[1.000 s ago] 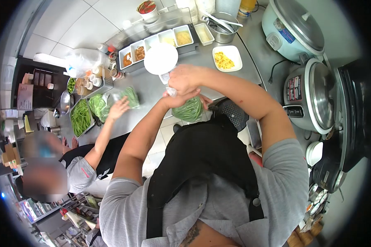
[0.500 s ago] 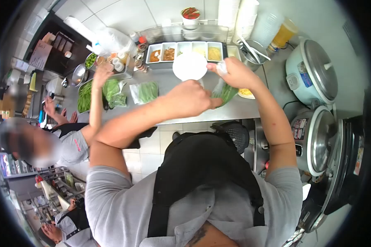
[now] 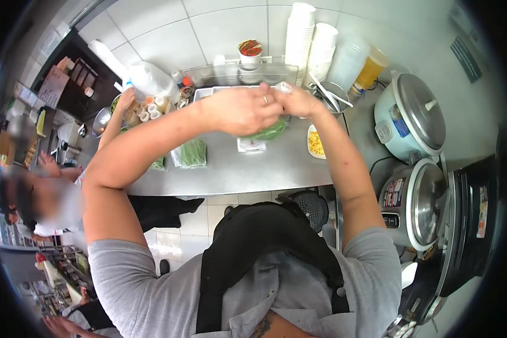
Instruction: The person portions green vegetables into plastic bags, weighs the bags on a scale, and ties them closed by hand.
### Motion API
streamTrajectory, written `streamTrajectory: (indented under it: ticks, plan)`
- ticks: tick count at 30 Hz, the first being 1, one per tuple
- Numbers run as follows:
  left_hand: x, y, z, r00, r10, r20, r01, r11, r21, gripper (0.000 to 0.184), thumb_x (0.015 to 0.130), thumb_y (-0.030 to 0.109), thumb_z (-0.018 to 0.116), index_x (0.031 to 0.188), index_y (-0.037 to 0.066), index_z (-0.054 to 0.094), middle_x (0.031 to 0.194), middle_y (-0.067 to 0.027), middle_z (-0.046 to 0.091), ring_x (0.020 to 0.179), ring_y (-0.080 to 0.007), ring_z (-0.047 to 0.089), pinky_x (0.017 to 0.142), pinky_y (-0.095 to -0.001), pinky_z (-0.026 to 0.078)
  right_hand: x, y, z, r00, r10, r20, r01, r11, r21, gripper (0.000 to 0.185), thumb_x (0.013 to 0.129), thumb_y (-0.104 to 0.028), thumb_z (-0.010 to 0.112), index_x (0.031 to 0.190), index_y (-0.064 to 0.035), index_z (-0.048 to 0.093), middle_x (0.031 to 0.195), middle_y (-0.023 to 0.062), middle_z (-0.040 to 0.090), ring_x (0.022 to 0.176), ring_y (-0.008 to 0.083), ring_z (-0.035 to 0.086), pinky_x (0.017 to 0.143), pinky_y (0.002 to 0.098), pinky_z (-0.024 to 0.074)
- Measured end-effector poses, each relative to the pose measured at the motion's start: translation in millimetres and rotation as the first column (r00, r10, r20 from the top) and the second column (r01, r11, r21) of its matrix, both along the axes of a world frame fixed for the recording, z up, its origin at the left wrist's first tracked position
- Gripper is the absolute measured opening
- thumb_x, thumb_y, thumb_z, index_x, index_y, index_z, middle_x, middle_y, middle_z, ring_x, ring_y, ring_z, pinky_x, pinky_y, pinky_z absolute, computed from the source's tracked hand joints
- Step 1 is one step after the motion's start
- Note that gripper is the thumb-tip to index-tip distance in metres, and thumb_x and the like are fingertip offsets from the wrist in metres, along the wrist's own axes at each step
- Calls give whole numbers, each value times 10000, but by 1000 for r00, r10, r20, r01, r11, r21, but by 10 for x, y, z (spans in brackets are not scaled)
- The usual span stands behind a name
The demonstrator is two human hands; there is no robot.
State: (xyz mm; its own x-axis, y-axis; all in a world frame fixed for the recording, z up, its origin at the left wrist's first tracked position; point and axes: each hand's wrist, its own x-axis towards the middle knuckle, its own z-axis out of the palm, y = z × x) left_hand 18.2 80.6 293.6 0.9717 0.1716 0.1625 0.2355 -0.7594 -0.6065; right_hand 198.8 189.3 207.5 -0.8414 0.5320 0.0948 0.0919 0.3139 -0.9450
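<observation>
A clear plastic bag of green vegetables (image 3: 269,132), which look like cut green beans, hangs or rests under my hands; I cannot tell which. My left hand (image 3: 248,110) is closed at the bag's gathered top. My right hand (image 3: 299,101) meets it there, fingers closed on the twisted plastic. Under the bag, the front of a white device (image 3: 251,145), apparently a small scale, shows; my hands and the bag cover its top. To the left lies another bag of green vegetables (image 3: 192,152). A white dish of chopped yellow food (image 3: 316,142) sits to the right.
Ingredient trays (image 3: 204,92) stand behind my hands, mostly covered. Stacked white cups (image 3: 300,42) and a metal container with utensils (image 3: 337,97) are at the back. Rice cookers (image 3: 417,115) line the right. A co-worker's arm (image 3: 115,121) reaches in at the left.
The bag of green vegetables has moved left over the white device. My hands have come together at its top. The view has shifted, and the co-worker's hand has moved farther back.
</observation>
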Motion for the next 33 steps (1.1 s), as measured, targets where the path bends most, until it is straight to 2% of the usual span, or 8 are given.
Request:
streamTrajectory:
  ticks: [5, 6, 9, 13, 19, 28, 31, 33]
  plan:
    - [-183, -521, -603, 867, 499, -6, -400, 688, -606, 215, 852, 159, 593, 1007, 30, 668, 1007, -80, 637, 962, -254, 668, 778, -350, 568, -366, -339, -762, 962, 151, 228, -135, 987, -81, 273, 1042, -230, 542, 1203, -43, 659, 1011, 64, 716, 884, 123, 662, 702, 273, 542]
    - [-225, -598, -744, 919, 385, 88, -258, 754, -604, 192, 861, 159, 595, 988, 37, 671, 985, -90, 648, 947, -266, 675, 774, -368, 571, -494, -467, -1013, 986, 73, 148, 34, 789, -614, 234, 1031, -216, 564, 1129, -38, 680, 926, 56, 718, 784, 114, 658, 632, 273, 534]
    - [-395, -828, -1189, 933, 352, 71, -233, 744, -626, 166, 874, 165, 601, 962, 50, 683, 952, -108, 667, 920, -282, 687, 773, -394, 577, -680, -415, -1791, 912, 389, 130, -222, 734, -642, 186, 1022, -189, 573, 955, -56, 684, 726, 29, 664, 564, 87, 561, 473, 256, 447]
    - [-481, -1073, -2137, 764, 632, -130, -507, 463, -727, 162, 881, 164, 605, 940, 59, 713, 972, -116, 687, 899, -289, 696, 786, -408, 577, -630, -995, -2126, 990, 119, 74, -7, 569, -822, 213, 999, -187, 625, 824, -68, 643, 627, 25, 587, 497, 106, 515, 431, 245, 376]
    - [-31, -1425, -2964, 493, 848, 194, -301, 376, -876, 185, 863, 110, 601, 981, 73, 738, 983, -94, 690, 934, -276, 689, 843, -379, 563, -266, -1312, -2290, 951, 37, 307, 161, 790, -592, 157, 979, -119, 619, 847, -38, 641, 694, 28, 624, 577, 127, 581, 520, 258, 482]
    - [230, -1764, -3032, 619, 698, 360, -171, 567, -806, 224, 858, 121, 582, 1000, 22, 723, 1140, -104, 641, 1079, -254, 631, 918, -362, 536, 210, -1379, -2575, 916, 185, 355, 173, 615, -769, 86, 935, -46, 607, 896, -2, 670, 772, 63, 656, 578, 136, 579, 514, 263, 480]
    - [252, -1736, -3048, 614, 736, 284, -155, 466, -871, 225, 863, 113, 582, 999, 18, 734, 1091, -127, 674, 1073, -270, 646, 916, -371, 537, 233, -1407, -2418, 910, 248, 331, 141, 567, -812, 75, 917, -38, 604, 885, -17, 669, 757, 38, 645, 618, 117, 580, 541, 245, 478]
    - [318, -1755, -3109, 447, 894, -1, -263, 130, -956, 199, 845, 125, 618, 973, 32, 739, 998, -149, 706, 1002, -305, 690, 874, -408, 556, 144, -1570, -2238, 840, 189, 508, 219, 739, -637, 73, 889, -52, 611, 854, -18, 665, 740, 89, 676, 656, 199, 640, 586, 307, 507]
